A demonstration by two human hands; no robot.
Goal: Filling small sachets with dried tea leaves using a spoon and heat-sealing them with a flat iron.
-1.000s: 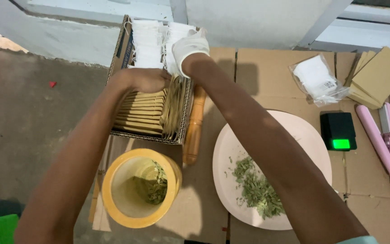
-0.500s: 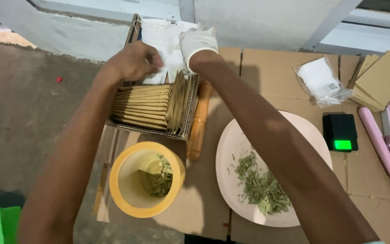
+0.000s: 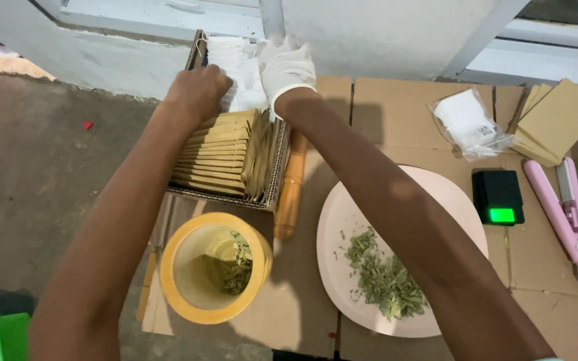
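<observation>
Top centre of frame: bare left hand [image 3: 197, 90] clenched over white sachets [image 3: 235, 67] at the far end of the cardboard box [image 3: 277, 175]. Gloved right hand [image 3: 285, 67] rests on them; its grip can't be told. Risk: forearms over yellow tub [image 3: 213, 275] and pink plate [image 3: 342, 220] could knock either, spilling herbs.
</observation>
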